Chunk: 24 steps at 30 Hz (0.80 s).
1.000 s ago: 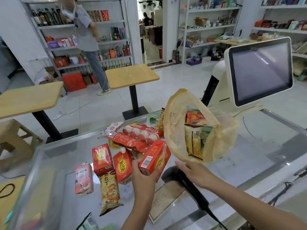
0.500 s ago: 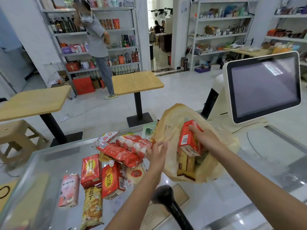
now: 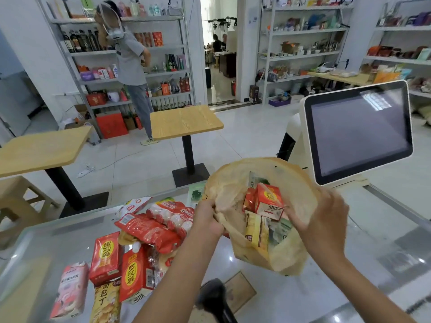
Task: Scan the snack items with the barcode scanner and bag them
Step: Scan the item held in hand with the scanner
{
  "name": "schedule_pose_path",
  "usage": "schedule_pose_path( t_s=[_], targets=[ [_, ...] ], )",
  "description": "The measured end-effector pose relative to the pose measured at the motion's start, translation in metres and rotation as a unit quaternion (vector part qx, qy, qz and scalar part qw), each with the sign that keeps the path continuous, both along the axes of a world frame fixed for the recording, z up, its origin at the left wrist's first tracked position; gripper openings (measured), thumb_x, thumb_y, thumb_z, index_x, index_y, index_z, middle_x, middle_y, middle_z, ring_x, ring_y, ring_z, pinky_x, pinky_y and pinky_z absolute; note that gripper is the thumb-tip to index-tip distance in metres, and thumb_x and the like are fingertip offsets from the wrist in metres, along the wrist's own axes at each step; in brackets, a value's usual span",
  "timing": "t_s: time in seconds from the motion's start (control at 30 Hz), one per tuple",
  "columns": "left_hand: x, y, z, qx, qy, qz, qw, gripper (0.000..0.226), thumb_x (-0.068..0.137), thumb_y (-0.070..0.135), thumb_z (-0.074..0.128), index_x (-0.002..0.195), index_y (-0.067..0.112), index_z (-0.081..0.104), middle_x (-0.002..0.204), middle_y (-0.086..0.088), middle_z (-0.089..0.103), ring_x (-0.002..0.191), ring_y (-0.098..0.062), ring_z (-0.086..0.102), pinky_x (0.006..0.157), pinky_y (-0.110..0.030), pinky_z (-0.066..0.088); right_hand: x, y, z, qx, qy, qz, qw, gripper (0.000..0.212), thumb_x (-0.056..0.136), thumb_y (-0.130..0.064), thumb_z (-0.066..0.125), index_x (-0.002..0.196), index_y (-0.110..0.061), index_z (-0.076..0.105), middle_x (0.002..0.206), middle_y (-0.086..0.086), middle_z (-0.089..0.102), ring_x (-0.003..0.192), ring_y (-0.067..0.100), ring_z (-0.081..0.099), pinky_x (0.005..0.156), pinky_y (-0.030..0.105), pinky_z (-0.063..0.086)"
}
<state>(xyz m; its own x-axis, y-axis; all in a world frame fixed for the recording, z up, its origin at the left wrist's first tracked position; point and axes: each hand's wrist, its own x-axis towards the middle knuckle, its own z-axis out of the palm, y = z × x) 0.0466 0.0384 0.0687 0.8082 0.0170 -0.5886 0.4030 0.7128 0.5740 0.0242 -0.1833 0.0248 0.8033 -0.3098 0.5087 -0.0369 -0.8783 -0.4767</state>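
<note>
Thin tan plastic bag (image 3: 233, 190) is standing open mid-counter (image 3: 349, 264), w/ a red carton (image 3: 268, 201) sticking up inside above a yellow pkt (image 3: 256, 231). Unbagged snacks, i.e. two red boxes (image 3: 106, 257), pink carton (image 3: 70, 290), yellow pouch (image 3: 106, 301) & red sausage packs (image 3: 149, 231), are lying heaped toward the counter's left edge. Black scanner (image 3: 213, 297) is lying at its near edge.

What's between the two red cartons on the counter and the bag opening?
Only the person's own left forearm. The left hand grips the bag by its left rim, so the arm crosses the straight line from the red cartons to the opening. The mouth is open; nothing else visibly blocks it.
</note>
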Motion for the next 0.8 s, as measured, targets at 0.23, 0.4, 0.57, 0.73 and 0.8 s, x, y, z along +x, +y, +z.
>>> schedule_pose_path(
  t_s=[0.23, 0.4, 0.57, 0.73, 0.8],
  targets=[
    [0.033, -0.017, 0.054, -0.036, -0.053, -0.043, 0.997, 0.037, 0.083, 0.0, 0.062, 0.12, 0.001, 0.055, 0.119, -0.02, 0.061, 0.096, -0.034, 0.063, 0.084, -0.046, 0.053, 0.011, -0.048, 0.043, 0.806, 0.188, 0.055, 0.559, 0.016, 0.074, 0.008, 0.062, 0.086, -0.001, 0.055, 0.051, 0.013, 0.059, 0.037, 0.021, 0.058, 0.036, 0.018, 0.045],
    [0.04, -0.011, 0.043, 0.04, -0.065, -0.041, 0.996, 0.015, 0.084, -0.011, 0.052, 0.095, -0.001, 0.055, 0.103, -0.021, 0.062, 0.087, -0.032, 0.061, 0.077, -0.048, 0.052, 0.004, -0.066, 0.087, 0.877, 0.059, 0.124, 0.461, 0.01, 0.089, 0.003, 0.05, 0.085, 0.004, 0.059, 0.053, 0.019, 0.064, 0.038, 0.025, 0.063, 0.042, 0.031, 0.053],
    [0.01, -0.017, -0.021, 0.074, 0.029, -0.104, 0.991, 0.009, 0.09, -0.006, 0.048, 0.092, 0.003, 0.051, 0.093, -0.022, 0.059, 0.088, -0.04, 0.057, 0.084, -0.061, 0.041, -0.002, -0.076, 0.049, 0.891, 0.094, 0.055, 0.44, 0.046, 0.097, -0.023, 0.046, 0.136, 0.001, 0.045, 0.114, 0.03, 0.061, 0.098, 0.045, 0.059, 0.077, 0.06, 0.048],
    [0.006, -0.026, -0.038, 0.118, 0.007, -0.113, 0.987, 0.021, 0.089, -0.004, 0.05, 0.109, 0.001, 0.052, 0.094, -0.021, 0.062, 0.078, -0.034, 0.059, 0.064, -0.04, 0.045, -0.009, -0.064, 0.043, 0.872, 0.04, 0.059, 0.484, 0.03, 0.101, -0.021, 0.037, 0.118, -0.006, 0.055, 0.108, 0.02, 0.06, 0.094, 0.036, 0.058, 0.096, 0.051, 0.044],
    [0.009, -0.023, -0.038, 0.116, -0.008, -0.111, 0.987, 0.035, 0.086, -0.004, 0.054, 0.121, 0.002, 0.051, 0.106, -0.022, 0.063, 0.084, -0.035, 0.061, 0.059, -0.039, 0.048, -0.016, -0.059, 0.046, 0.858, 0.023, 0.1, 0.503, 0.021, 0.099, -0.026, 0.042, 0.105, -0.011, 0.056, 0.103, 0.013, 0.062, 0.087, 0.028, 0.063, 0.082, 0.041, 0.054]
  ],
)
